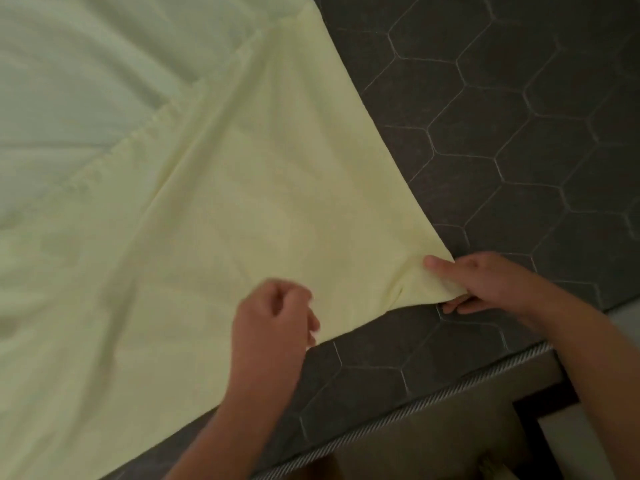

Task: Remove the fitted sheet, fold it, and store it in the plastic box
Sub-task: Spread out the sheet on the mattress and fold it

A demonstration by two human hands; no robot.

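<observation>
The dark grey mattress (502,150), quilted in hexagons, fills most of what I can see from here. The pale yellow fitted sheet (242,202) lies loose across its left side, already off this end, with bare mattress showing to the right and along the near edge. A gathered hem (149,129) runs diagonally through the cloth further up, so the sheet looks doubled over there. The right hand (485,282) pinches the near corner (440,275), thumb on top and fingers tucked beneath. The left hand (273,317) sits over the near edge with its fingers curled, but it is blurred and I cannot tell whether it has any cloth. To my eye this is the start of the folding. It would go best if both hands took the edge, pulled it taut so the diagonal creases run out, and tucked the elastic corners into each other before bringing one end over. The plastic box is nowhere in sight, so I can say nothing of what it holds.
</observation>
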